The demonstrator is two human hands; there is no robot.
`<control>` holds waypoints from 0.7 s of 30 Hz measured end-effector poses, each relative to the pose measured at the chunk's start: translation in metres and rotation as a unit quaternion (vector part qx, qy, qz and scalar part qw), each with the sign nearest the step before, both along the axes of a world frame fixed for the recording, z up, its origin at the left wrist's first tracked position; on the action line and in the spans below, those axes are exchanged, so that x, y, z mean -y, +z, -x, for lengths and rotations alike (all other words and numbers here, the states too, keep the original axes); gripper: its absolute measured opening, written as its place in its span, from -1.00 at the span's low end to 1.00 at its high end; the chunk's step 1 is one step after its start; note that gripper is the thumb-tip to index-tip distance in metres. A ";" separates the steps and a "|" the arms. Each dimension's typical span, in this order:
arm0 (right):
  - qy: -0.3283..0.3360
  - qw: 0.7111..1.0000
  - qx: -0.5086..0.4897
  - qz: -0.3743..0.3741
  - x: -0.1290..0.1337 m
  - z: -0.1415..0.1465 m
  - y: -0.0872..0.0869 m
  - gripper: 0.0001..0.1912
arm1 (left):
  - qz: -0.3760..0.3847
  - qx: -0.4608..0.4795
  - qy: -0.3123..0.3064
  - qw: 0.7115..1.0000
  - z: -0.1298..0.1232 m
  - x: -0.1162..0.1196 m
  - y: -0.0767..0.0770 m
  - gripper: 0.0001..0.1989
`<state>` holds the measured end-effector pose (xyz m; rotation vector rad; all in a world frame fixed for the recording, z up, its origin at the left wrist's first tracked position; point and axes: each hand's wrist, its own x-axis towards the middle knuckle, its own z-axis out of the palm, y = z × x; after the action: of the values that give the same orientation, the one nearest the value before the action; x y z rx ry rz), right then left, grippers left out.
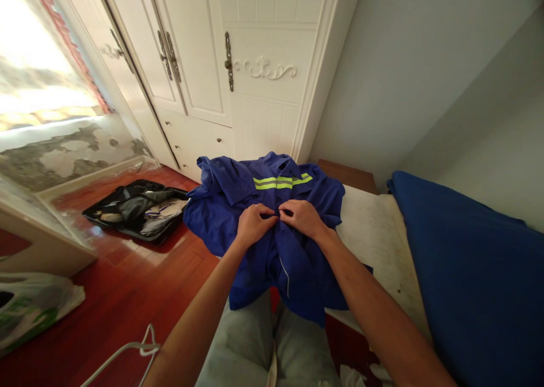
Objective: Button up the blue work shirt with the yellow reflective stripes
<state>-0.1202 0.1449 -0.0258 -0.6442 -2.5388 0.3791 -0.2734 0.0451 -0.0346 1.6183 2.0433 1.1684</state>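
A blue work shirt (212, 205) with yellow-green reflective stripes across the chest lies spread out in front of me, its collar toward the wardrobe. My left hand (255, 222) pinches the edge of the front placket near the middle. Close against it, my right hand (300, 216) pinches the facing edge, so the fingertips of both hands nearly meet. Whether a button sits between the fingers is hidden. Below the hands the lower front hangs toward my knees, with a pale seam line showing on its inner side.
A pale bench-like surface (374, 239) bears the shirt, and folded blue cloth (476, 262) lies on the right. An open black suitcase (159, 237) with clothes sits on the red floor. Nearby are a white wardrobe (263, 109), a plastic bag (38, 302) and a white hanger (123, 350).
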 end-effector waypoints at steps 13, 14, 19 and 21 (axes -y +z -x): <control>0.040 0.927 -0.070 0.365 -0.012 -0.007 0.003 -0.56 | -0.016 0.014 0.040 0.999 -0.007 0.007 0.004 -0.86; 0.045 0.922 -0.068 0.378 -0.013 -0.008 0.004 -0.54 | -0.020 0.018 0.030 0.999 -0.006 0.006 0.004 -0.87; 0.058 0.912 -0.058 0.401 -0.013 -0.009 0.007 -0.47 | -0.032 0.033 -0.008 0.999 -0.002 0.006 0.002 -0.87; 0.049 0.913 -0.058 0.402 -0.012 -0.008 0.006 -0.46 | -0.030 0.034 -0.005 0.999 -0.002 0.006 0.002 -0.87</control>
<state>-0.1119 0.1569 -0.0196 -0.7363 -2.2381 1.4901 -0.2718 0.0394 -0.0327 1.5907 1.9743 1.2750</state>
